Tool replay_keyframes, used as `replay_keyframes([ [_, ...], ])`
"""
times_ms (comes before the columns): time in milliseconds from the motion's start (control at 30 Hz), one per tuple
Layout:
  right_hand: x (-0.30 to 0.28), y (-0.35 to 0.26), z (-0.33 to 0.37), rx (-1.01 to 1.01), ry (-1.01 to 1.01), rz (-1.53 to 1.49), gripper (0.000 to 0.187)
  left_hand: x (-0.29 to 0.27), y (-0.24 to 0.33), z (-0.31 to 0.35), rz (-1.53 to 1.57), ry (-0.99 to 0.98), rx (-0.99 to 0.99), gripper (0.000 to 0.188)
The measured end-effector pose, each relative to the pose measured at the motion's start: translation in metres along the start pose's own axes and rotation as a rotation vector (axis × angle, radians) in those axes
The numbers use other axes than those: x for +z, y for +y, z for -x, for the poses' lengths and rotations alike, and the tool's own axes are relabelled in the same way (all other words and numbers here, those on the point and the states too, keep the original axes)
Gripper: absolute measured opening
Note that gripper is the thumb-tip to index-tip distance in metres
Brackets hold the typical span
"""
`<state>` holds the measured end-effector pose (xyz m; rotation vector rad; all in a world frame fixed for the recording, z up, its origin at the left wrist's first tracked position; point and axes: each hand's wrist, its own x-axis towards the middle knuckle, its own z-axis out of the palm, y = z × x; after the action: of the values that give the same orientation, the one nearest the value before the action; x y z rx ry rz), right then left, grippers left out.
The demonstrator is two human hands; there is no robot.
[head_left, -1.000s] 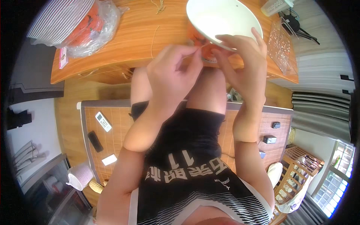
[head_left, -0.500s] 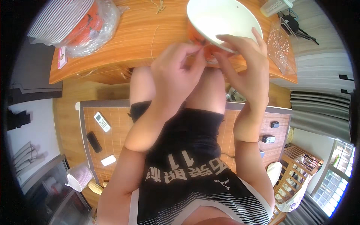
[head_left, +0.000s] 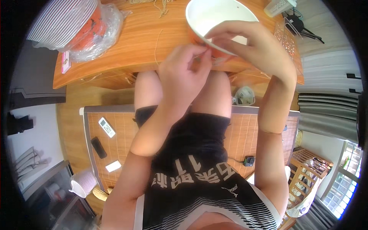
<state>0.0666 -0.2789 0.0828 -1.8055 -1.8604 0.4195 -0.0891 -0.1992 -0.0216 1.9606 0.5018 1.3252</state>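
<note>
A paper bucket (head_left: 199,18), white inside and orange outside, stands tilted at the near edge of the wooden table (head_left: 142,42). My left hand (head_left: 186,69) is closed in a pinch against the bucket's near outer wall; whatever lies between thumb and index finger is too small to name. Arched over the near rim, my right hand (head_left: 255,42) has its bent fingers drawn toward the thumb at the rim's left part. What its fingertips grip is hidden. Strands of tan twine (head_left: 163,7) lie at the table's far side, and a single strand (head_left: 156,44) lies left of my left hand.
A stack of nested paper buckets (head_left: 73,27) in clear plastic stands at the table's left, beside a small pink-and-white box (head_left: 66,62). A clear box (head_left: 285,42) and a cup (head_left: 280,7) are at the right. Behind me, a remote (head_left: 107,127) lies on the mat.
My right hand has swung up and leftward over the rim, its fingers bending in. The bucket has shifted slightly left. My left hand keeps its pinch in about the same spot.
</note>
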Motion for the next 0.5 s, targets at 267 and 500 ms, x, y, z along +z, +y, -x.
replay_keyframes([
  [267, 0.000, 0.003, -0.009, 0.108, -0.015, -0.092, 0.016, 0.001, 0.000, 0.000, 0.040, 0.025, -0.014, 0.010],
  [500, 0.004, -0.013, 0.001, -0.001, 0.288, 0.137, 0.016, -0.001, -0.004, 0.003, 0.147, -0.031, -0.094, 0.012],
])
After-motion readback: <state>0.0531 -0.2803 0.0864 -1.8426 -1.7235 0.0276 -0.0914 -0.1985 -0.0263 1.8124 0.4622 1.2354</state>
